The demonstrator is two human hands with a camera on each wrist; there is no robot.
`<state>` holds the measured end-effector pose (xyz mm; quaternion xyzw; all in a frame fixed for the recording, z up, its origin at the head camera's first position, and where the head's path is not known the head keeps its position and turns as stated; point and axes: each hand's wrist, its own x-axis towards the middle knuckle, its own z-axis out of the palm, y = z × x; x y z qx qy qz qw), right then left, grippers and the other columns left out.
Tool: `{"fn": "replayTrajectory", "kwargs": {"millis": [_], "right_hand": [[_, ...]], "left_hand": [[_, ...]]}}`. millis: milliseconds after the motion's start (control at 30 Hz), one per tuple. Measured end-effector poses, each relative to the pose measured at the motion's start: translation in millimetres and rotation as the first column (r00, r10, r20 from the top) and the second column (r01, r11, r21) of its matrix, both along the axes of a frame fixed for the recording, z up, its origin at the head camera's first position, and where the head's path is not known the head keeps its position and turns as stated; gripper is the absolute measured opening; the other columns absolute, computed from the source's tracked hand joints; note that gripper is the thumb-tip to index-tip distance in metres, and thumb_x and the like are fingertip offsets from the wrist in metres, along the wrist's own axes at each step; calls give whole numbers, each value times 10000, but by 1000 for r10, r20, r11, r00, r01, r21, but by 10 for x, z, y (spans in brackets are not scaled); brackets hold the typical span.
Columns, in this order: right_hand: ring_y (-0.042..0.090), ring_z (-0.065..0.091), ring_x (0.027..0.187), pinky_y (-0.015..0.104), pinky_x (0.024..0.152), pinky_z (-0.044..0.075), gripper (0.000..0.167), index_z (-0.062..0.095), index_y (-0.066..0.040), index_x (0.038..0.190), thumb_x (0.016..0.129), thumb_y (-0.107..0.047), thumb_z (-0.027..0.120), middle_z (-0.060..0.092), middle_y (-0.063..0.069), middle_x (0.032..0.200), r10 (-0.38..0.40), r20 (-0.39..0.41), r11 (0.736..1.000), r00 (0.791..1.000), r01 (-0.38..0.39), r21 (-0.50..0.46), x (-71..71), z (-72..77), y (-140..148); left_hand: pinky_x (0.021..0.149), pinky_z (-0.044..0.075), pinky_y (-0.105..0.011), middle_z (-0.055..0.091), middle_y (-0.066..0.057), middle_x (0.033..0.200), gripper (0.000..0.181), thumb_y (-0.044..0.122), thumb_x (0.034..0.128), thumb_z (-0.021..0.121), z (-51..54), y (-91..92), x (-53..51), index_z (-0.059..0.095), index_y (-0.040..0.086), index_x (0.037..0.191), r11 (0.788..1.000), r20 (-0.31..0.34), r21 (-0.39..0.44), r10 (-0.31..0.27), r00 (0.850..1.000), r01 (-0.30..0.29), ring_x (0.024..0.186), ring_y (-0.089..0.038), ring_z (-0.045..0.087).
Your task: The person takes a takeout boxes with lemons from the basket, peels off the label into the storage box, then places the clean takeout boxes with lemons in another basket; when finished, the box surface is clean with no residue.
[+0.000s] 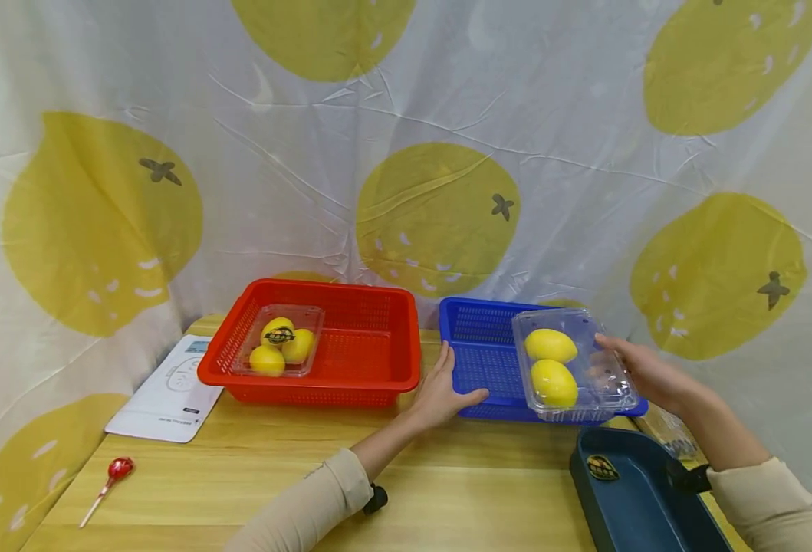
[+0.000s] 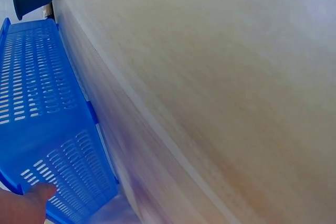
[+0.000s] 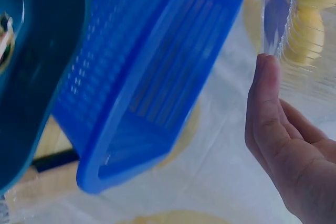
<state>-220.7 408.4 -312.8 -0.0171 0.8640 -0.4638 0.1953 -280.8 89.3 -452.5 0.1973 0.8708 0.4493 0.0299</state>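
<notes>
In the head view the right hand [image 1: 643, 373] grips the right side of a clear plastic box [image 1: 588, 353] holding two lemons [image 1: 550, 346], raised over a blue basket [image 1: 488, 368]. The right wrist view shows that hand [image 3: 294, 150] with its thumb against the box edge [image 3: 278, 19], beside the blue basket [image 3: 157, 77]. At the blue basket's left end is the left hand [image 1: 440, 395], fingers extended and thumb spread along the near rim. In the left wrist view part of the left hand [image 2: 29, 203] touches the basket [image 2: 47, 129].
A red basket [image 1: 371, 395] at the left holds another clear box with three lemons [image 1: 298, 346]. Farther left lie a white printed sheet [image 1: 171, 387] and a red lollipop [image 1: 120, 468]. A dark teal tray [image 1: 636, 491] with a small sticker stands at the front right. A lemon-print curtain hangs behind.
</notes>
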Motion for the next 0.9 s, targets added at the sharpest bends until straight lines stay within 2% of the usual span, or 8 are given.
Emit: {"fn": "replayTrajectory", "kwargs": {"millis": [267,400,533,633,700,767,833,900], "right_hand": [[84,626,1059,630,1103,320,786,-67,36,1536,1045,-519,194,234,386,1514,-10,-8,1000,1000,10,24,-305,-8,310],[104,662,1020,388,1004,487,790,-25,40,1540,1041,-523,215,286,381,1490,-30,-8,999,1000,31,23,-434,-47,394],[86,620,975,221,856,488,778,-30,4,1550,1041,-516,244,181,386,1519,-37,0,999,999,37,16,-559,-74,417],[48,524,755,223,734,436,753,55,-3,1555,1041,-500,291,512,331,1017,-63,22,998,998,62,19,-635,-97,418],[50,434,614,251,648,382,716,152,10,1528,1040,-481,333,413,111,664,-82,36,997,996,81,10,-674,-125,412],[76,346,493,278,597,345,585,357,-9,1399,1033,-464,383,175,-40,561,-114,58,993,992,115,-12,-709,-161,406],[72,350,468,273,581,345,426,553,-56,1053,1024,-459,419,233,-90,517,-133,76,991,988,135,-17,-733,-193,396],[75,297,446,261,571,353,440,459,-135,715,1019,-452,439,245,-92,507,-145,88,989,985,147,-16,-746,-219,388]], "left_hand": [[1149,327,-545,55,-52,1661,1074,611,808,665,-15,-8,13,147,39,1555,1000,16,17,-16,1000,15,1487,-343,239],[1150,325,-546,50,-42,1661,1089,636,800,658,-16,-22,9,141,47,1557,1000,20,16,-12,1000,12,1483,-346,247],[1152,326,-542,56,-34,1661,1086,641,797,657,-17,-32,-9,153,48,1556,1000,21,6,-2,1000,1,1481,-342,256],[1153,323,-542,52,-20,1661,1082,645,797,652,-21,-23,-14,151,62,1559,1000,26,-1,1,1000,-1,1489,-329,241],[1152,321,-546,52,-12,1661,1080,644,796,652,-20,-16,-10,147,74,1561,1000,31,0,4,1000,-4,1493,-324,232],[1148,323,-554,52,-9,1662,1078,640,796,653,-18,-11,-4,145,80,1563,1000,35,3,5,999,-5,1496,-323,226],[1145,324,-560,55,-12,1662,1082,640,794,656,-13,-11,4,142,78,1563,1000,38,8,5,999,-6,1497,-323,224],[1145,323,-560,51,-10,1662,1083,642,795,654,-8,-10,11,138,83,1565,1000,42,9,4,999,-4,1499,-319,218]]}}
